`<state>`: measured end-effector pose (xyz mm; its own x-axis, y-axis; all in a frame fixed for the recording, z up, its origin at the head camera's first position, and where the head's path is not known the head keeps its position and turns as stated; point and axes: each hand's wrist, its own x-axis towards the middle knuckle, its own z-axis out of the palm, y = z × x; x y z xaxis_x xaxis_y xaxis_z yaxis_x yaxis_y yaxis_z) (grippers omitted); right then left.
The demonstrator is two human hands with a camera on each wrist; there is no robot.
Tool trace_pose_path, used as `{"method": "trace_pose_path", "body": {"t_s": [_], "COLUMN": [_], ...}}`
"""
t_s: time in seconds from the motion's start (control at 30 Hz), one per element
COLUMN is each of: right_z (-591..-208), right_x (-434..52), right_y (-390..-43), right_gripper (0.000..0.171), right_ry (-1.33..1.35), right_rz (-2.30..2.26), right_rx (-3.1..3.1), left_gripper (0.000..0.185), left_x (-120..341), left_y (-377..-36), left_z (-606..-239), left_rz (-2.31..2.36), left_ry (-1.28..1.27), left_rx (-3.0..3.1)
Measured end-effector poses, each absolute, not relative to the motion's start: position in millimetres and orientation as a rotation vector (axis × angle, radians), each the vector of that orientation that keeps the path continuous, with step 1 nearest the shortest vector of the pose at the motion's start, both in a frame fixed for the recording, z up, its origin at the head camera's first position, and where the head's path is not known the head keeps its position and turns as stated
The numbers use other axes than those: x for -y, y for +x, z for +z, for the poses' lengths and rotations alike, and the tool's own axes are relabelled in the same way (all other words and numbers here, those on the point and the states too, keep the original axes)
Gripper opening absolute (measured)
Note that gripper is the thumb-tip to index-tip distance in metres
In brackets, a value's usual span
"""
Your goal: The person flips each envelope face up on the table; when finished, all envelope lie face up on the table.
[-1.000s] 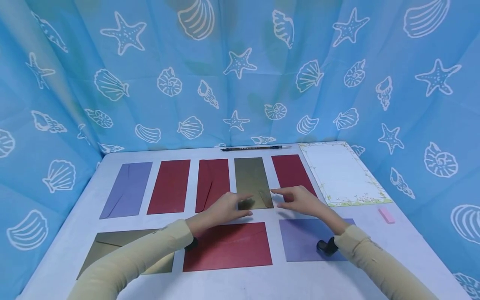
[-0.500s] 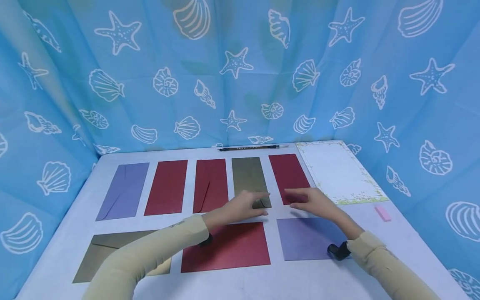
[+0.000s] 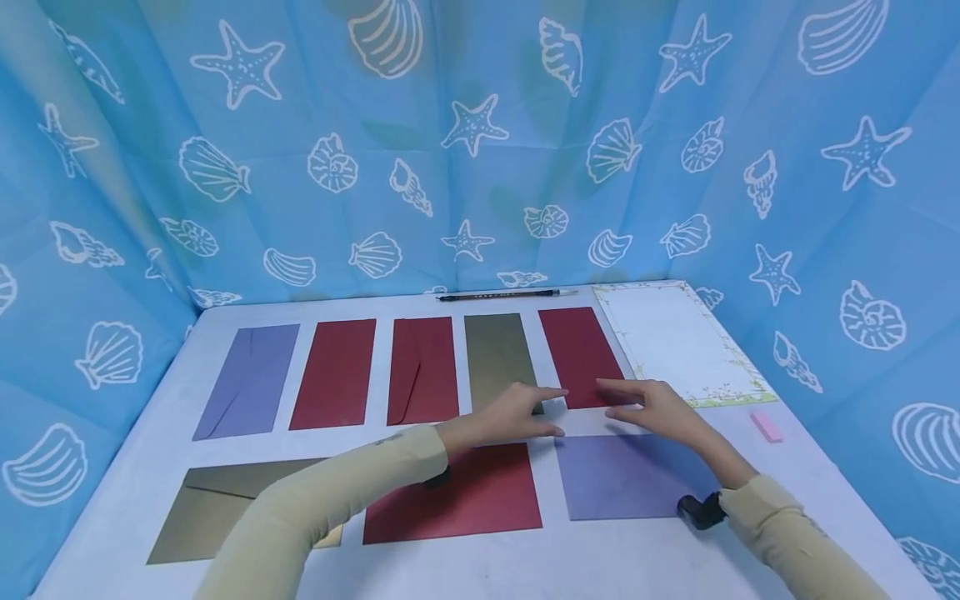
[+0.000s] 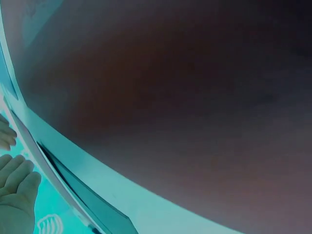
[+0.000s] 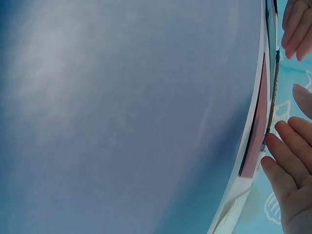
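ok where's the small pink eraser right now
In the head view the small pink eraser lies on the white table's right side, just below the bordered white letter paper, right of the right hand.

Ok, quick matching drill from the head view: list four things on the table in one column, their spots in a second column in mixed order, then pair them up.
Things:
1. brush pen
2. pink eraser
3. bordered writing sheet
4. left hand

Places:
A. far right corner of the table, beside the last red envelope
B. at the near end of the upright gold envelope
C. along the far edge, next to the curtain
D. near the right edge, just in front of the sheet

Pairs: 1-C, 2-D, 3-A, 4-B
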<state>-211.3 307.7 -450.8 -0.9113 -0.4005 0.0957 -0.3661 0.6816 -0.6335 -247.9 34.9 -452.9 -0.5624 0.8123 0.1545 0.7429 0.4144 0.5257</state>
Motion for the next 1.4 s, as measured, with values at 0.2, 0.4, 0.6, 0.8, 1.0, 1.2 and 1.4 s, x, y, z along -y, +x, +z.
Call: {"method": "trace_pose_path", "body": {"t_s": [0.2, 0.4, 0.6, 0.8, 1.0, 1.2, 1.4], "right_z": [-448.3, -447.9, -449.6, -450.1, -449.8, -451.1, -451.9], "right_x": [-313.7, -318.7, -320.3, -319.7, -319.7, -321.4, -322.9], "right_y": [-206.9, -203.3, -203.9, -203.5, -202.3, -201.8, -202.0], "right_gripper": [0.051, 0.054, 0.055, 0.055, 0.055, 0.054, 0.055], "right_ry": [-0.610, -0.578, -0.558, -0.544, -0.552, -0.563, -0.584], "right_rz": [-1.056, -1.015, -0.976, -0.950, -0.963, -0.962, -0.982], "right_rx": [-2.835, -2.847, -2.829, -2.820, -2.804, -2.804, -2.795], "left_gripper": [0.062, 0.064, 0.068, 0.071, 0.074, 0.076, 0.075], "left_x": [-44.8, -58.3, -69.0, -76.4, -81.5, -84.6, -87.1], "left_y": [-250.0, -255.5, -261.2, -265.2, -267.5, -267.8, -268.5], "left_z": [-455.4, -453.3, -450.2, -451.5, -453.9, -454.9, -455.5], "left_rz": [0.794, 0.688, 0.582, 0.498, 0.441, 0.417, 0.432], "left_ry": [1.413, 1.379, 1.310, 1.227, 1.169, 1.137, 1.147], "left_rx": [-2.546, -2.607, -2.653, -2.714, -2.755, -2.762, -2.744]}}
